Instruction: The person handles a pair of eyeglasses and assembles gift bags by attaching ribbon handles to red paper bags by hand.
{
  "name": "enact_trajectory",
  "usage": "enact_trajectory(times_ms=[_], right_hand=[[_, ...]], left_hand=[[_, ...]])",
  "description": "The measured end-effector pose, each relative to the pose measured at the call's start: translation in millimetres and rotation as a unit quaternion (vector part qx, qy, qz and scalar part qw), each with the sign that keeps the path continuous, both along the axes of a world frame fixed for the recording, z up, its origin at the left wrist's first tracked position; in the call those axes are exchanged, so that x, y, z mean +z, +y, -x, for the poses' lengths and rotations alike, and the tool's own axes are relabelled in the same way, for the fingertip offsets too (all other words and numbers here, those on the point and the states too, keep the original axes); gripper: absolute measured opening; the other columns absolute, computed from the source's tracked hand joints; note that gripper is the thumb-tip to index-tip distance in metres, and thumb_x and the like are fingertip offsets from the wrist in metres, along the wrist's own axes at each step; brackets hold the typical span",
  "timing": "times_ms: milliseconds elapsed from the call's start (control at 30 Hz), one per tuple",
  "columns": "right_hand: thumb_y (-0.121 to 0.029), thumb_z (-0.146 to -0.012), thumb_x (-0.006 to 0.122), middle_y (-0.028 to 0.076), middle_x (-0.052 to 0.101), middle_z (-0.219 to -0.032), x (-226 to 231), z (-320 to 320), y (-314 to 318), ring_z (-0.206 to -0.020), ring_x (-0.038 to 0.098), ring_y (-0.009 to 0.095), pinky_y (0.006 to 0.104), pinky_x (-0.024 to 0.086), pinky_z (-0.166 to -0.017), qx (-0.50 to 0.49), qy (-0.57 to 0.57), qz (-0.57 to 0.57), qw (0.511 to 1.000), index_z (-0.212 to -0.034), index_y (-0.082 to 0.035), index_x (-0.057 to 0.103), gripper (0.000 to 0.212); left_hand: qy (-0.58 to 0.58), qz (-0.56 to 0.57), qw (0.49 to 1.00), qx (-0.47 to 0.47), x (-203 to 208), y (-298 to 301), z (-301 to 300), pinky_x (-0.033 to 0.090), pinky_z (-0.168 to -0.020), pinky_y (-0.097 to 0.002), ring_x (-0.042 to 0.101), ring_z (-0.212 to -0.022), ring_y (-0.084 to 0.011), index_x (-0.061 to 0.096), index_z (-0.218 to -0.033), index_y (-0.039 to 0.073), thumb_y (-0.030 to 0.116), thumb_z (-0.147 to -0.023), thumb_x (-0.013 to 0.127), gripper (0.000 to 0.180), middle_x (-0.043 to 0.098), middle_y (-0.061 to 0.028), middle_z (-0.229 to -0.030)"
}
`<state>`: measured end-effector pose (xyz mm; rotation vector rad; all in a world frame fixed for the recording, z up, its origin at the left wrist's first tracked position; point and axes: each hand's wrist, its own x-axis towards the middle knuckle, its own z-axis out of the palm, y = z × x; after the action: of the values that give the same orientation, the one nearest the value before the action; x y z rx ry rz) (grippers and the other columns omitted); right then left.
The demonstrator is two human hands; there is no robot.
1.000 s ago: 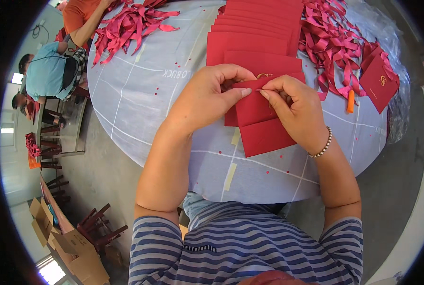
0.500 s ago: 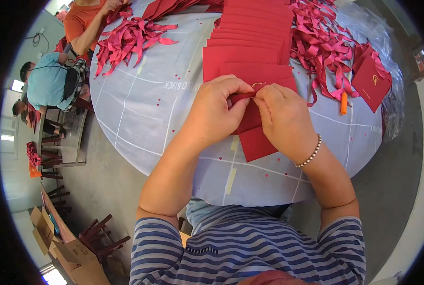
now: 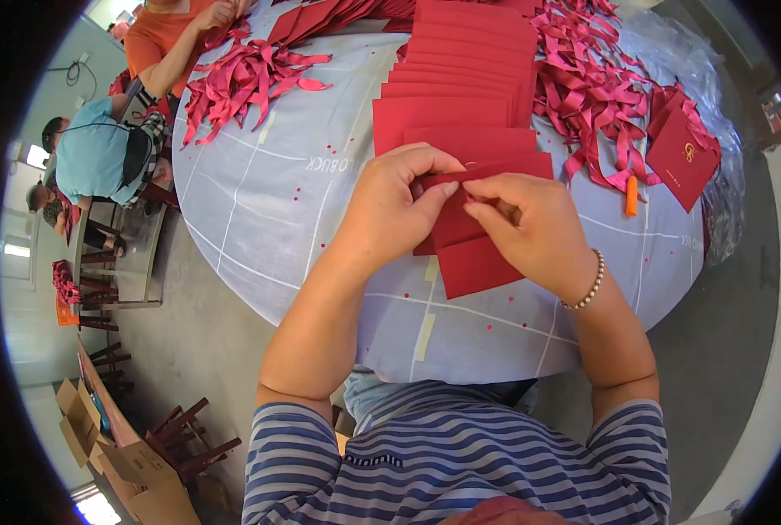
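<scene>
My left hand (image 3: 396, 203) is closed, thumb and fingers pinching the upper edge of a red paper envelope (image 3: 480, 265) that lies tilted near the front of the table. My right hand (image 3: 537, 226) is at the same edge, its fingertips drawn together in a pinch; a small dark red bit, perhaps ribbon, shows by them but is mostly hidden. Behind my hands, a long overlapping row of red envelopes (image 3: 443, 112) runs to the far side. A tangled heap of red ribbons (image 3: 590, 96) lies to the right of that row.
A finished-looking red envelope (image 3: 683, 157) with gold print rests at the right, near a small orange tool (image 3: 632, 198) and clear plastic wrap (image 3: 714, 105). Another ribbon pile (image 3: 248, 86) lies far left on the grey tablecloth (image 3: 259, 210). A person in orange (image 3: 158, 44) works beyond it.
My right hand has turned and shifted slightly right, its fingers less bunched over the envelope. My left hand keeps its pinch in nearly the same place.
</scene>
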<state>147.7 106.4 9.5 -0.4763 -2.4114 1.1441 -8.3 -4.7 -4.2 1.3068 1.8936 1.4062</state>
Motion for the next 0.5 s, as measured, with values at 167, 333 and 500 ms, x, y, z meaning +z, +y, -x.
enact_trajectory(times_ms=[167,333,500], right_hand=[[-0.008,-0.075,0.074,0.01,0.062,-0.085,1.3,-0.4,11.9,-0.083,0.059,0.031,0.0385,0.049,-0.073,-0.051,0.135,-0.258,0.955,-0.093,-0.005,0.065,0.021],[-0.009,-0.073,0.075,0.009,0.058,-0.083,7.6,-3.5,38.8,-0.085,0.056,0.03,0.0403,0.046,-0.073,0.049,0.125,-0.223,0.965,-0.088,-0.005,0.063,0.02],[-0.013,-0.079,0.074,0.01,0.059,-0.08,19.1,-6.2,38.0,-0.078,0.055,0.03,0.0412,0.045,-0.069,0.103,0.068,-0.132,0.983,-0.086,-0.004,0.063,0.016]], left_hand=[[0.089,-0.03,0.993,-0.065,8.3,-1.3,-9.6,0.047,-0.065,-0.0254,0.061,-0.075,-0.0137,0.068,-0.102,-0.001,-0.01,-0.078,0.067,0.026,0.065,-0.0071,-0.089],[0.131,-0.123,0.98,-0.088,8.9,7.4,-9.2,0.049,-0.062,-0.0309,0.061,-0.071,-0.0236,0.069,-0.1,0.001,-0.007,-0.073,0.07,0.028,0.066,-0.0117,-0.086],[0.146,-0.115,0.979,-0.088,22.5,-4.0,-11.9,0.05,-0.064,-0.0288,0.064,-0.076,-0.0222,0.067,-0.11,0.004,-0.008,-0.074,0.071,0.038,0.068,-0.0108,-0.091]])
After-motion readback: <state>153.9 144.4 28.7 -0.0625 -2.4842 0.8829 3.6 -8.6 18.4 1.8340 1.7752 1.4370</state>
